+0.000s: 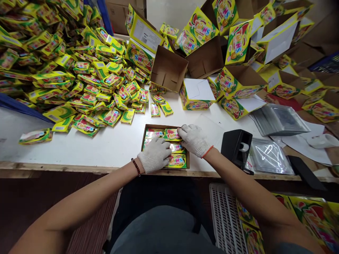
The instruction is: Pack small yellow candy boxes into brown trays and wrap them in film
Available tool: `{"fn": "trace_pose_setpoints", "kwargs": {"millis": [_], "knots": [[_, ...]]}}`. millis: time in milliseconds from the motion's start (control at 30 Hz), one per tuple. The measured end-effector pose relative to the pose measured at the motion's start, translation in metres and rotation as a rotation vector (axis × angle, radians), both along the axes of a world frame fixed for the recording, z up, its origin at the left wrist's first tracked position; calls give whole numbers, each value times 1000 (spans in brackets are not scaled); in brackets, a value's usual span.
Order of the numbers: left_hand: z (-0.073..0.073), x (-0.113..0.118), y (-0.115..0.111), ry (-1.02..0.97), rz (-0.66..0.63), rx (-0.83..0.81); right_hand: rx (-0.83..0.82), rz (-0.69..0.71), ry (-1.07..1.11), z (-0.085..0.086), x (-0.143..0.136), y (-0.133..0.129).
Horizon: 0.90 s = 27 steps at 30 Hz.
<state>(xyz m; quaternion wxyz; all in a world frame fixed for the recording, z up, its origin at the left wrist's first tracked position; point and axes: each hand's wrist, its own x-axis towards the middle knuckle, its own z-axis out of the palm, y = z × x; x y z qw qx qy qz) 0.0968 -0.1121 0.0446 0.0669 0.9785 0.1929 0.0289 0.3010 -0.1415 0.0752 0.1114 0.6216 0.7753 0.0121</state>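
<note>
An open carton (188, 160) sits at the table's front edge with several small yellow-green packs (177, 161) lying flat in it in two columns. My left hand (155, 154), in a white knit glove, lies over the carton's left part, its fingers on the packs and hiding some of them. At the carton's upper right corner is my right hand (194, 140), also gloved, with its fingertips on the end of the top right pack (172, 134). Whether the right fingers grip that pack is hard to tell.
A big heap of packs (106, 77) covers the left of the white table (113, 148). Open display boxes (197, 93) are stacked at the back. On the right are a black tape dispenser (235, 146) and clear plastic lids (270, 157). A white basket (227, 218) stands below.
</note>
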Motion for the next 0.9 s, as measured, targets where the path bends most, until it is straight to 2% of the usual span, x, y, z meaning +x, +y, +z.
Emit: {"fn": "trace_pose_setpoints", "kwargs": {"millis": [233,367,467,533,600,700,767,900], "knots": [[1,0,-8,83,-31,13,69,-88,-48,-7,-14,-11],[3,1,-9,90,-10,-22,-16,59,-24,-6,-9,-10],[4,10,-4,2,54,19,-49,115,127,-6,10,-6],[4,21,2,-74,37,59,15,21,305,-11,21,-2],[2,32,9,-87,-27,60,105,-135,474,-20,28,3],[-2,42,16,-33,-69,35,65,-285,632,-35,28,9],[-5,45,17,-30,-63,35,-18,-302,701,-43,27,11],[-1,46,19,-55,-55,34,-50,-285,811,-46,34,11]]}}
